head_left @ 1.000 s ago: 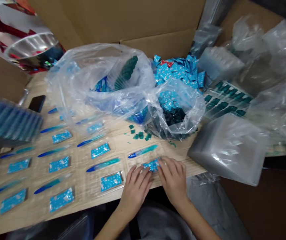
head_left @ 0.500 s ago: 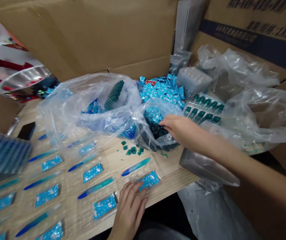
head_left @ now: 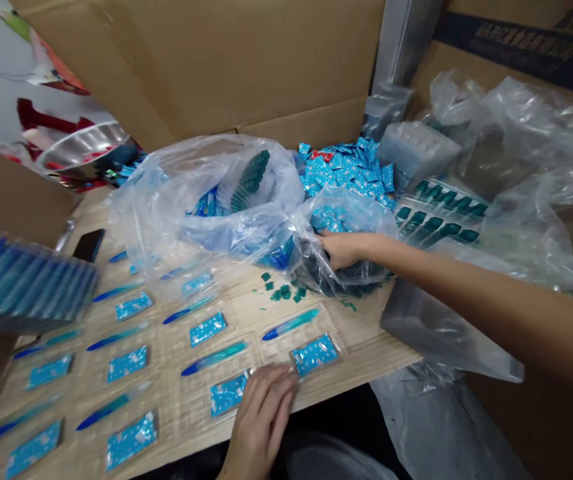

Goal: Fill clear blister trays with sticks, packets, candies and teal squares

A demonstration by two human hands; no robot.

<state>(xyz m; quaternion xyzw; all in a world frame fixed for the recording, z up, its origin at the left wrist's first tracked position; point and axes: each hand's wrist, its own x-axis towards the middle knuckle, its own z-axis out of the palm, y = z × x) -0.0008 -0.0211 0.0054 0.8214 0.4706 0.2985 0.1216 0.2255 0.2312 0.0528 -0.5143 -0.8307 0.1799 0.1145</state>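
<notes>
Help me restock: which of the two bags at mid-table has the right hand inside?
The smaller clear bag, behind the loose green pieces. The right hand is inside it; the larger bag to its left has no hand inside.

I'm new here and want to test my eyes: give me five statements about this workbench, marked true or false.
1. The right hand reaches into the mouth of a clear plastic bag. True.
2. The left hand holds a dark phone-like slab. False: the hand is near the table's front edge, and the slab lies at the left.
3. Loose green pieces lie on the table. True.
4. The metal bowl is at the far right. False: it is at the far left.
5. A small red item sits on the heap of blue packets. True.
</notes>
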